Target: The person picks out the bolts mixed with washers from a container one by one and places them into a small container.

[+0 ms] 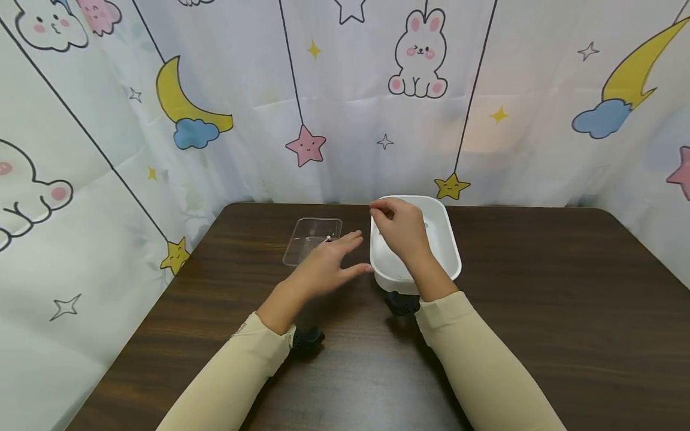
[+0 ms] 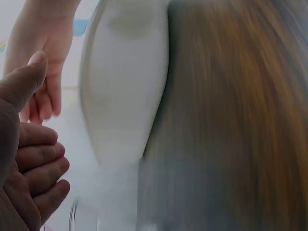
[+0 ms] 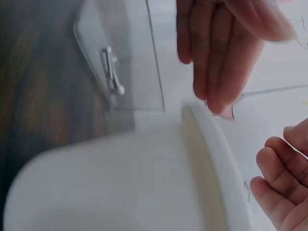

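Fingers spread, my left hand hovers between a clear shallow tray and a white rounded basin. Its thumb reaches toward the basin's left rim. Small shiny rods with rounded ends lie in the tray, partly behind the left hand in the head view. Over the basin is my right hand, its fingers bent and thumb near the index fingertip. In the right wrist view, the right hand has loosely curled fingers with nothing visible between them. The right hand and forearm cover part of the basin's inside.
Both vessels stand toward the back of a dark brown wooden table. Behind it hangs a white curtain with cartoon moons, stars and a rabbit. A black wrist device sits under the left cuff, another under the right.
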Motion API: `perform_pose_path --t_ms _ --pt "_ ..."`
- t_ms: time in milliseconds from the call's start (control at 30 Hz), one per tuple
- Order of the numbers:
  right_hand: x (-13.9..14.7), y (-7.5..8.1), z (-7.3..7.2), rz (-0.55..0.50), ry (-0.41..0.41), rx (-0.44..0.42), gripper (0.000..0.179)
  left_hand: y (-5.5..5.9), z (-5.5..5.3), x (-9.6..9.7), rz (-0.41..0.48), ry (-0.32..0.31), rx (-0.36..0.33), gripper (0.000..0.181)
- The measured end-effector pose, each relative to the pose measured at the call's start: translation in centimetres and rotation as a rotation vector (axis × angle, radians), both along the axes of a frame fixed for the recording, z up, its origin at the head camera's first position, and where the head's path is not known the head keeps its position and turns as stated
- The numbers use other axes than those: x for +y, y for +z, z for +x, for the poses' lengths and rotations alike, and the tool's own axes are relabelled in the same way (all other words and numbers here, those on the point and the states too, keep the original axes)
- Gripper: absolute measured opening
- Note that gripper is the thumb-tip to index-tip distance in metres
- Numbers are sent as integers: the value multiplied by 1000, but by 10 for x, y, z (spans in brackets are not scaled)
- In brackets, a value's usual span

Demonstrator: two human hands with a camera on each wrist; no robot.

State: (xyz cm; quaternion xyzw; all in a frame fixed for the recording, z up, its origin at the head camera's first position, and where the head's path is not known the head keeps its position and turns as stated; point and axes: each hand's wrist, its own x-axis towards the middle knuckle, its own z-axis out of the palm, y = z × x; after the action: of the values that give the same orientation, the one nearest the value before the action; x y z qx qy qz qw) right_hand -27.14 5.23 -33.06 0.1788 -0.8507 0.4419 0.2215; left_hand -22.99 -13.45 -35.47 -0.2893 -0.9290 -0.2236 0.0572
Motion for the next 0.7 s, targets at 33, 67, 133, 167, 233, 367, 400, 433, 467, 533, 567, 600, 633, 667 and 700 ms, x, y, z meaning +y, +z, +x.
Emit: perform_pose_path --t_ms 33,67,133,167,233,367,400,433,467,533,567,600,633,667,700 --pt "2 0 -1 -3 -7 -8 19 -1 -1 5 -6 0 -9 71" --pt "3 0 -3 -4 -14 -16 19 -3 -1 10 -15 2 -20 71" --pt "5 1 -4 -8 -24 -30 20 -5 -2 19 -37 16 -36 72" --pt "6 1 -5 -6 -30 -34 20 -6 -3 23 -51 22 -43 73" --pt "8 3 -6 -11 -41 -43 20 -9 -4 28 -81 32 -59 76" --pt "12 9 -6 -54 -50 -59 21 -13 -4 32 -99 54 -70 81" --pt "14 11 -6 -74 -47 -65 21 -14 -5 33 -94 60 -72 83" --pt "15 12 -7 -91 -42 -68 22 -15 -5 33 -87 66 -72 84" --pt "15 13 -8 -106 -39 -74 22 -15 -5 33 -83 71 -72 85" --pt "17 15 -10 -122 -34 -86 23 -15 -5 33 -71 75 -76 86" --pt "18 17 -11 -124 -32 -93 23 -15 -5 33 -66 76 -78 86" --pt "19 19 -13 -121 -30 -101 24 -15 -6 33 -63 74 -80 86" --pt "20 21 -14 -110 -30 -107 25 -14 -6 34 -66 74 -78 86" --pt "20 24 -16 -97 -28 -119 26 -14 -6 34 -69 73 -76 86" --pt "21 27 -19 -79 -26 -129 27 -13 -6 34 -73 72 -75 86"
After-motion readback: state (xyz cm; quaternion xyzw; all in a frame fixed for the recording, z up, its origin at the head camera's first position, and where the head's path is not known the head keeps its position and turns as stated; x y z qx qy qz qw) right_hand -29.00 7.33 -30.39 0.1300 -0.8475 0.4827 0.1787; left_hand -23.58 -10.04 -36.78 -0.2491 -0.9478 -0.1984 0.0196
